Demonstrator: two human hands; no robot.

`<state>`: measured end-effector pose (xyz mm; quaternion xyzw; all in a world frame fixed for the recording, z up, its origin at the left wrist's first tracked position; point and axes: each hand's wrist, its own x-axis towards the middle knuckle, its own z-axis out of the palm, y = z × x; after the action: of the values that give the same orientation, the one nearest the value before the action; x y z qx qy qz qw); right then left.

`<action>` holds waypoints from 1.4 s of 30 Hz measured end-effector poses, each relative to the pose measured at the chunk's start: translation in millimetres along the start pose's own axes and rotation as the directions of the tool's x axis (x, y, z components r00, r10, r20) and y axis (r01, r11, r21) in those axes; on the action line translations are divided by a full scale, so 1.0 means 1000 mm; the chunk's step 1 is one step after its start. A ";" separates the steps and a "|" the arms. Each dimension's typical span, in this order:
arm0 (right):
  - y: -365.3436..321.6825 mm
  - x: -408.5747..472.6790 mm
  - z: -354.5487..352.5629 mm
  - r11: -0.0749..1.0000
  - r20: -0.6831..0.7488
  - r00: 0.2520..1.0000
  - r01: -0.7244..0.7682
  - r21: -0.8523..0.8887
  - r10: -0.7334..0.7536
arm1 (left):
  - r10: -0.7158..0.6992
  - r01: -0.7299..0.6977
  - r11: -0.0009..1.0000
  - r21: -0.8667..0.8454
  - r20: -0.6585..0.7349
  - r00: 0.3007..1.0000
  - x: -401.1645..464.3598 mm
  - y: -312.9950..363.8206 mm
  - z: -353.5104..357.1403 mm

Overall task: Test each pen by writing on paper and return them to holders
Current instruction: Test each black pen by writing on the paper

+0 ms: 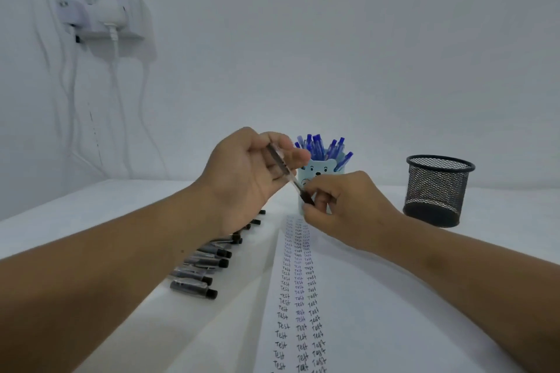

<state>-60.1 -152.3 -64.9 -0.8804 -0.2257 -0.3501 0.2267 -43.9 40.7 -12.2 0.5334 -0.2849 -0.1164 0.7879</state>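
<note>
Both hands are raised above the table (91, 209), meeting over the far end of the paper (357, 297). The left hand (248, 172) has its fingers curled round the clear barrel of a black pen (283, 165), which slants down to the right. The right hand (342, 206) pinches the pen's black cap (306, 197) at the lower end between thumb and fingertips. Whether the cap is fully seated on the pen or partly off cannot be told; motion blur obscures the joint.

The paper runs from the near edge toward the far side and carries three columns of the handwritten word "Test". The columns end just short of the hands.

Left of the paper a row of black capped pens (200, 266) lies on the table, side by side, caps pointing right; the far part of the row is hidden under the left wrist.

Behind the hands stands a light blue cup with a bear face (321, 168), partly covered by them, filled with blue pens (318, 147) standing upright. Well to the right of it stands a black mesh holder (436, 189); no pens show above its rim.

On the far left wall a white shelf (103, 12) holds a plug, with cables (115, 70) hanging down.
</note>
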 end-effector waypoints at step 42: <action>0.014 -0.005 0.001 0.631 0.189 0.848 -0.501 0.592 0.495 | -0.175 -0.283 -0.009 0.959 0.277 0.945 -0.020 -0.036 -0.053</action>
<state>-55.2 -164.2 -72.2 -0.7842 -0.0776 -0.1756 0.5901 -25.2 77.2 -66.1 0.8942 -0.4260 0.0672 0.1200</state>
